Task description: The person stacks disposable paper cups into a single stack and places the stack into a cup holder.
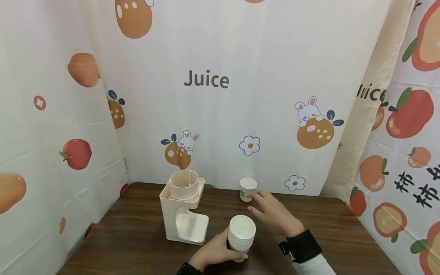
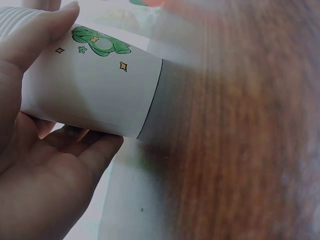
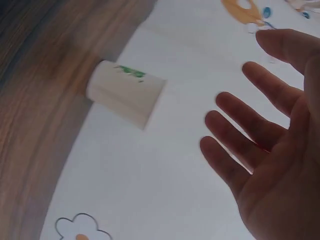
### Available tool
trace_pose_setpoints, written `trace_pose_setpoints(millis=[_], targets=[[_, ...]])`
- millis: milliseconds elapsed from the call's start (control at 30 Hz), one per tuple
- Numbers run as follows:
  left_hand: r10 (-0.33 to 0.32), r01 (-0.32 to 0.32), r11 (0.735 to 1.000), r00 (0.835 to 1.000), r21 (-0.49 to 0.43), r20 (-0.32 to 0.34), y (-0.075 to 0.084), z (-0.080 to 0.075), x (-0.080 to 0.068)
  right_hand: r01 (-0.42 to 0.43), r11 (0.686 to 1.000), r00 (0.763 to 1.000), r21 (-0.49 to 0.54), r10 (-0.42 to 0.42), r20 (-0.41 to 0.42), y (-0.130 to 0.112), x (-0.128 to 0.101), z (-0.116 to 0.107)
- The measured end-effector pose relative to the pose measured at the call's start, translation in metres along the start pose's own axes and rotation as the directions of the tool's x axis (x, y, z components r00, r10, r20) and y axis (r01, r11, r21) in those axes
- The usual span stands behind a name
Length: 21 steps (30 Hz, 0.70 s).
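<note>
The left hand [image 1: 214,252] gripped a stack of paper cups [image 1: 241,236] that stood upright near the front edge of the brown wooden counter [image 1: 137,236], its fingers [image 2: 30,35] curled round the stack's side. From the left wrist view the outermost cup showed a green cartoon print and small stars.

The right hand [image 1: 275,214] hovered beyond the stack with its fingers [image 3: 240,127] spread and relaxed, grasping nothing. Its fingertips lay just beside a single paper cup [image 1: 248,189] that stood upright near the back of the counter; whether they touched it could not be told. The right wrist view showed a clear gap between the palm and that cup [image 3: 125,92].

To the left of the stack stood a cream cup dispenser [image 1: 183,208], with a round holder on top. A fruit-printed cloth [image 1: 206,80] reading "Juice" hung behind.
</note>
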<state>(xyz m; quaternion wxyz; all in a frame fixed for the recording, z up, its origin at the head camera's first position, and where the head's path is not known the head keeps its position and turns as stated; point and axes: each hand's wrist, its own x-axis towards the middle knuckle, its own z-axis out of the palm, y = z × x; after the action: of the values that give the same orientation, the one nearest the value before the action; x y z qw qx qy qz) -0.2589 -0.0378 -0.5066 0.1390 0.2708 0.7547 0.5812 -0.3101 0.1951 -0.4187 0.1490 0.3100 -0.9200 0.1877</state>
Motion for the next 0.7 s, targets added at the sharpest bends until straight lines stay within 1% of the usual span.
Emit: trace_pose_setpoints(millis=[133, 333, 400, 567, 700], targets=[[0.006, -0.006, 1.0, 1.0, 0.012, -0.003, 0.0, -0.001, -0.001, 0.004, 1.0, 1.0, -0.03, -0.005, -0.015, 0.013, 0.012, 0.01], [0.006, -0.006, 1.0, 1.0, -0.003, 0.008, 0.001, 0.0, 0.0, 0.058, 0.995, 0.996, -0.084, -0.063, -0.06, 0.025, 0.026, 0.022], [0.01, -0.01, 1.0, 1.0, -0.006, 0.008, 0.001, 0.0, 0.001, 0.048, 0.995, 0.996, -0.09, -0.055, -0.067, 0.028, 0.031, 0.025], [0.016, -0.016, 1.0, 1.0, -0.004, 0.007, 0.0, -0.001, 0.001, -0.022, 0.993, 0.997, -0.115, 0.013, -0.075, 0.035, 0.043, 0.034], [0.012, -0.012, 1.0, 1.0, -0.01, 0.014, 0.0, -0.001, 0.0, -0.024, 0.991, 0.995, -0.13, 0.012, -0.095, 0.04, 0.05, 0.041]])
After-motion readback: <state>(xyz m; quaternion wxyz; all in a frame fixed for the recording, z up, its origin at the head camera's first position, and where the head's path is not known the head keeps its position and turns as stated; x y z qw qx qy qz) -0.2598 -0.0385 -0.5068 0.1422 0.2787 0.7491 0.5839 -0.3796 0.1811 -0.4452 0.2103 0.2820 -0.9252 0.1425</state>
